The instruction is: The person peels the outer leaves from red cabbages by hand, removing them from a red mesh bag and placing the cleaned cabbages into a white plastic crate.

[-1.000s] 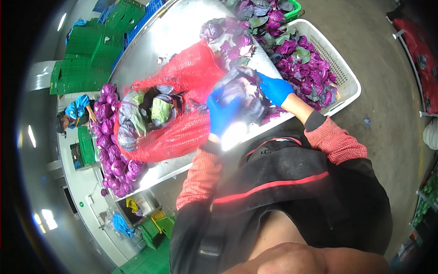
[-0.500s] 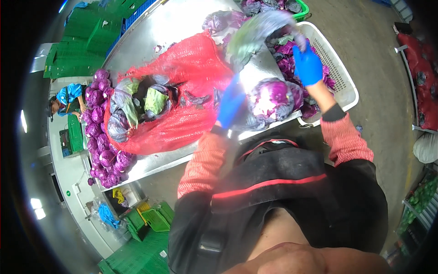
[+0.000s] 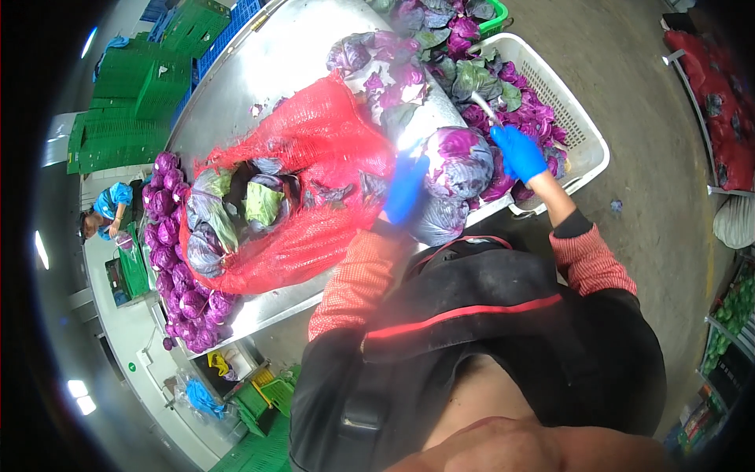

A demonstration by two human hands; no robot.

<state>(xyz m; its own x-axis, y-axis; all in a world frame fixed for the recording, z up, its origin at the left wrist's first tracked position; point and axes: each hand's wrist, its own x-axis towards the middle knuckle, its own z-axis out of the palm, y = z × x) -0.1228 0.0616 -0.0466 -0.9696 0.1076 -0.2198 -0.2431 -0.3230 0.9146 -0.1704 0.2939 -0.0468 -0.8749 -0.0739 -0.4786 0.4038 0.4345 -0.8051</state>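
Note:
A red cabbage (image 3: 458,161), purple with bluish outer leaves, rests at the table's near right corner. Against its left side is my left hand (image 3: 406,187), in a blue glove; motion smears its fingers, so their grip is unclear. To the right of the cabbage, my gloved right hand (image 3: 521,153) is closed around a knife (image 3: 486,108), whose thin pale blade points up and away over a white crate (image 3: 591,149). Purple leaves and trimmings (image 3: 528,110) fill much of that crate. Another leafy cabbage (image 3: 439,220) lies just below the first, at the table edge.
A torn red mesh sack (image 3: 330,118) with cabbages inside spreads across the metal table (image 3: 295,47). Trimmed purple cabbages (image 3: 169,252) are piled along the left end. A green basket (image 3: 497,17) stands beyond the crate. Far left, a person (image 3: 114,204) in blue handles a cabbage.
The large loose leaf blurred beneath my right hand is gone from there, and the knife blade now shows. My left hand has moved slightly right, toward the cabbage. The view has shifted a little.

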